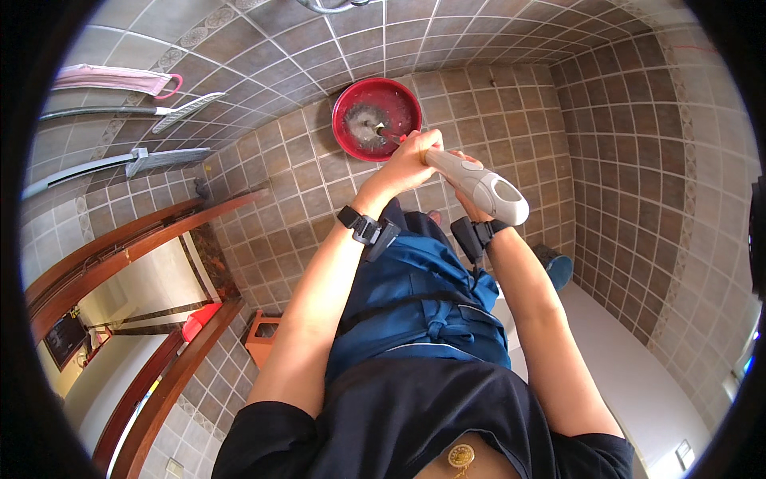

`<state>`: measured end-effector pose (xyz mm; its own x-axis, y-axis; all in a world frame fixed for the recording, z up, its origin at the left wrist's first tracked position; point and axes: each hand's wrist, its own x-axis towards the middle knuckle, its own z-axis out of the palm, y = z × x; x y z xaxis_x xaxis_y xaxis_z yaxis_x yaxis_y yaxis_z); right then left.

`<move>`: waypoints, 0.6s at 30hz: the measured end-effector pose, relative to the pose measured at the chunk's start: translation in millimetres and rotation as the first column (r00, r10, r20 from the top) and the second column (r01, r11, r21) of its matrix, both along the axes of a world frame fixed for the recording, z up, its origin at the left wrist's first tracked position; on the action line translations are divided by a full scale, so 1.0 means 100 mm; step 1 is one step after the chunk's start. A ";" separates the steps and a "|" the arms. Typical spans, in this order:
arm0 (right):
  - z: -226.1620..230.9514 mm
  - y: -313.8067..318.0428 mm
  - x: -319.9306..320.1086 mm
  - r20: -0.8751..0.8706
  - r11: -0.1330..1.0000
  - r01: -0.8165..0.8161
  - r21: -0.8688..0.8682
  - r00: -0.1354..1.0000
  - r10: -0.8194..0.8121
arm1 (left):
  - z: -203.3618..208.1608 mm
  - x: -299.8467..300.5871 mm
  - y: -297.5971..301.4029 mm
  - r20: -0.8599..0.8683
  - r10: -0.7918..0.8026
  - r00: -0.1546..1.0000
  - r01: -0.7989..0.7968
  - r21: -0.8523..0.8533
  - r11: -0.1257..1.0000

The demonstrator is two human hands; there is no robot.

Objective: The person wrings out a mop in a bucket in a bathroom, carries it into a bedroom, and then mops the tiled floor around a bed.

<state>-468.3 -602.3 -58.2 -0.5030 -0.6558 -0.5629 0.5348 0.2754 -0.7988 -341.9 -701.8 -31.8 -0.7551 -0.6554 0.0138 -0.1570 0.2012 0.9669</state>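
Observation:
A thick white handle [495, 195] with a rounded end and an oval inset slants down toward the floor in front of me. My left hand [411, 160] is closed around its lower part, close to a small red piece. Partly hidden behind the handle, my right hand [467, 188] grips it from the right side, with some fingertips showing. Past my left hand, the tool's lower end reaches into a round red basin [338, 120] on the tiled floor. Cloudy, greyish water seems to be in the basin; the tool's head is too unclear to name.
Flat-headed cleaning tools [187, 112] and a pink flat thing [120, 81] hang along the left wall. A wooden door frame [136, 247] and an orange stool [261, 339] stand at left. To my right are a blue container [561, 271] and a white tub-like ledge [614, 343].

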 end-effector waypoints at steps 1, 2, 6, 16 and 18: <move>-0.14 0.01 0.02 -0.230 1.000 -0.021 0.019 0.973 0.025 | 0.00 0.00 0.00 0.012 -0.016 1.000 0.016 0.016 1.000; -0.26 0.00 0.05 -0.450 0.998 -0.022 0.063 0.892 0.048 | 0.01 0.02 -0.02 0.025 -0.027 0.999 0.026 0.028 0.999; -0.42 -0.07 -0.17 -0.806 0.916 -0.231 0.327 0.439 0.398 | 0.00 0.06 0.00 0.007 0.018 1.000 -0.019 0.050 0.999; 0.40 -0.25 -0.12 -0.957 0.806 -0.515 0.292 -0.161 0.243 | 0.38 0.30 0.03 0.067 -0.114 0.991 0.109 0.073 0.991; 0.52 -0.28 -0.07 -0.955 0.782 -0.588 0.207 0.052 0.292 | 0.48 0.26 0.02 0.055 -0.088 0.995 0.079 0.144 0.986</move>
<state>-475.0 -630.6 -6.1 -0.0948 -0.9697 0.2254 -0.7792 -0.0686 -0.6230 -315.7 -699.6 16.2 -0.8038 -0.5824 -0.1218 -0.2046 0.0783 0.9757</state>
